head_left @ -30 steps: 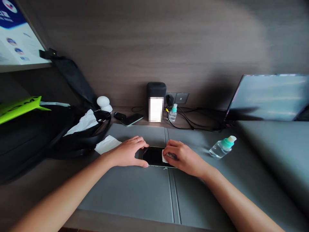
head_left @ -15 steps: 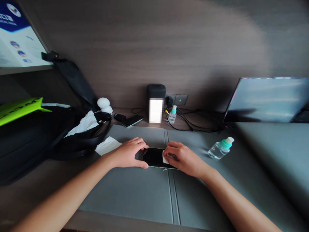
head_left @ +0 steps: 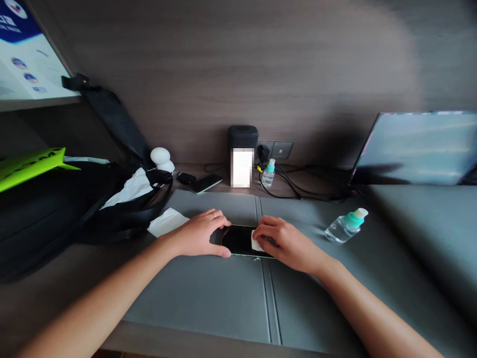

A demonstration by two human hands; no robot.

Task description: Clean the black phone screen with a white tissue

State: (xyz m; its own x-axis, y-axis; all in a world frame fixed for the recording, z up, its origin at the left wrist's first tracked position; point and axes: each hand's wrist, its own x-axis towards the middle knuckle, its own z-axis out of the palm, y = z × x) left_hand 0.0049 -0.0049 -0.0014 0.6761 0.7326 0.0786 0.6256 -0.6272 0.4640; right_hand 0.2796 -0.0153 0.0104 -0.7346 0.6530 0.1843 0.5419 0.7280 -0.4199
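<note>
A dark-screened phone (head_left: pixel 240 239) lies flat on the grey desk mat (head_left: pixel 201 293). My left hand (head_left: pixel 205 232) grips its left end, thumb on the near edge and fingers on the far edge. On the screen's right part, my right hand (head_left: pixel 281 242) presses a small white tissue (head_left: pixel 256 242) under bent fingers. The phone's right end is hidden beneath that hand. Another white tissue (head_left: pixel 168 222) lies beyond my left wrist. To the right, a clear spray bottle with a teal collar (head_left: pixel 345 226) leans at a tilt.
At the left sits a black bag (head_left: pixel 48 219). Along the back stand a white rounded device (head_left: pixel 161 158), a second phone (head_left: pixel 205 183), a black speaker-like box (head_left: pixel 242 135), a small spray bottle (head_left: pixel 268 174) and cables (head_left: pixel 294 189). A screen (head_left: pixel 417 149) stands at the right.
Both hands keep nearly the same places on the phone, the right still pressing the tissue to the screen. The view has shifted slightly; nothing was taken up or let go.
</note>
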